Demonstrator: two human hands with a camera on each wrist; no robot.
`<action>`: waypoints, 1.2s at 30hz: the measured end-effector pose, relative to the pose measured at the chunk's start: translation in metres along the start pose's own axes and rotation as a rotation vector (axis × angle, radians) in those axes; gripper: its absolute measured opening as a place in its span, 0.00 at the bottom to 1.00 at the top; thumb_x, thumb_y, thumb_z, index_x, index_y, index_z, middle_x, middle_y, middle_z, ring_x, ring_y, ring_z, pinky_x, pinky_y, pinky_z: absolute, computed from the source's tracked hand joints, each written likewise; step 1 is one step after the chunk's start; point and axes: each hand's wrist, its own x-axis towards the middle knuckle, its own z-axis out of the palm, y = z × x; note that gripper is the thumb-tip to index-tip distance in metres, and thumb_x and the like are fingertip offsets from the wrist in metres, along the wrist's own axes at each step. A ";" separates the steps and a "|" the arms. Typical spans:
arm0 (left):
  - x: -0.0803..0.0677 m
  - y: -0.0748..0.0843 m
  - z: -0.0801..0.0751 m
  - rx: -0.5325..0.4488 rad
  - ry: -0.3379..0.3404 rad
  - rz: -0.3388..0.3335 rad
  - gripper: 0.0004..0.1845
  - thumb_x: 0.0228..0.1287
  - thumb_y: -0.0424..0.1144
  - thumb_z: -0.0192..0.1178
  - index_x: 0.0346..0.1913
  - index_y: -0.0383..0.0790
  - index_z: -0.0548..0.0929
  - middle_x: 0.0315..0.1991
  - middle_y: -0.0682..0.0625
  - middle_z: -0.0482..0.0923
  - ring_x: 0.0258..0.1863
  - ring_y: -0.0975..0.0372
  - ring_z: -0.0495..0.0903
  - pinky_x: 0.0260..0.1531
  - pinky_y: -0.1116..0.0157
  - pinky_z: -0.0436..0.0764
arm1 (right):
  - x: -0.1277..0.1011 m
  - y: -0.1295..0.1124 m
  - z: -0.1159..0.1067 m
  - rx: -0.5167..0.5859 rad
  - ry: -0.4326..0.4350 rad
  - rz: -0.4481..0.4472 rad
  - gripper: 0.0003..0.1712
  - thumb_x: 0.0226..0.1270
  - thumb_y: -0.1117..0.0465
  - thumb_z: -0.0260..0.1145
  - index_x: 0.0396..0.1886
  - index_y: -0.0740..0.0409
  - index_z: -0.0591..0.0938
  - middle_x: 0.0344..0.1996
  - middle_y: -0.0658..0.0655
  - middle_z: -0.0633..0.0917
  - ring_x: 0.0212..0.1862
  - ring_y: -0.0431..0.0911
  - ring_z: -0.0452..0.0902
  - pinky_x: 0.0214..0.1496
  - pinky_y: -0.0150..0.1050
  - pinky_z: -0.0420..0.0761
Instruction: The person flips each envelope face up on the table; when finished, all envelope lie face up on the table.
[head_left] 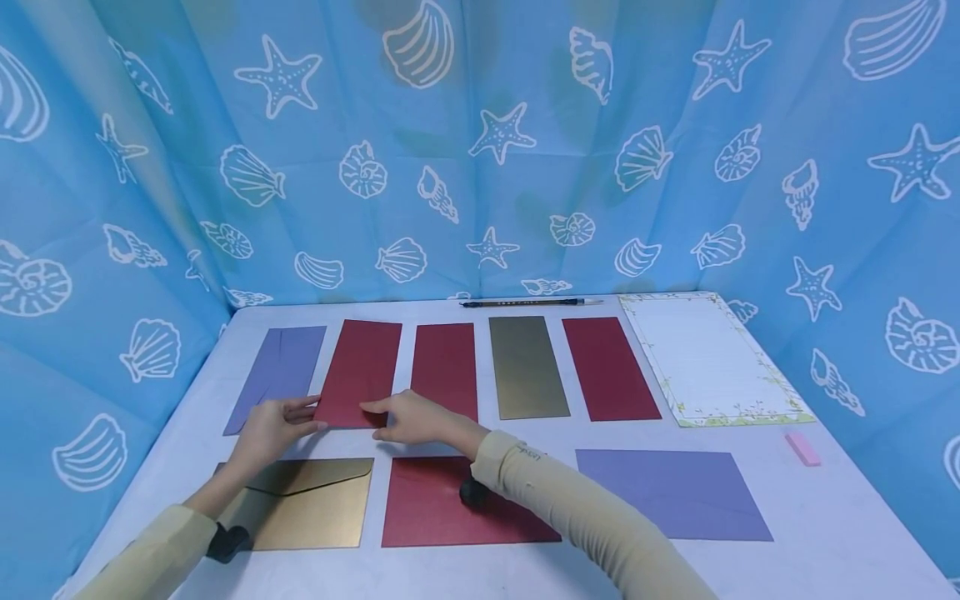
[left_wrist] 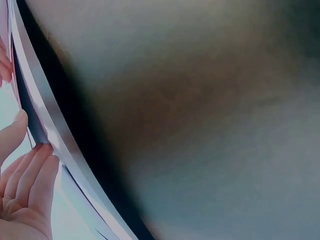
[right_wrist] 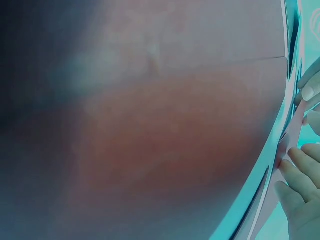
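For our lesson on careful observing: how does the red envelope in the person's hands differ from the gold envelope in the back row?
The red envelope is red, the gold envelope metallic gold. The red one is held at its near edge by the left hand and right hand; the gold one lies untouched. The red one sits slightly askew; the gold one lies straight in its row. Both are long, narrow and plain.

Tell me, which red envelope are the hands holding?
The tall red envelope second from the left in the back row. Both the left hand and right hand grip its near edge; the other red ones lie untouched.
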 end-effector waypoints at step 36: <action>-0.011 0.003 0.001 -0.008 -0.142 0.183 0.33 0.55 0.44 0.72 0.61 0.33 0.77 0.56 0.35 0.77 0.56 0.42 0.76 0.34 0.68 0.82 | -0.011 0.009 -0.009 -0.084 -0.065 -0.099 0.32 0.66 0.57 0.67 0.68 0.56 0.71 0.56 0.52 0.81 0.25 0.36 0.69 0.34 0.23 0.73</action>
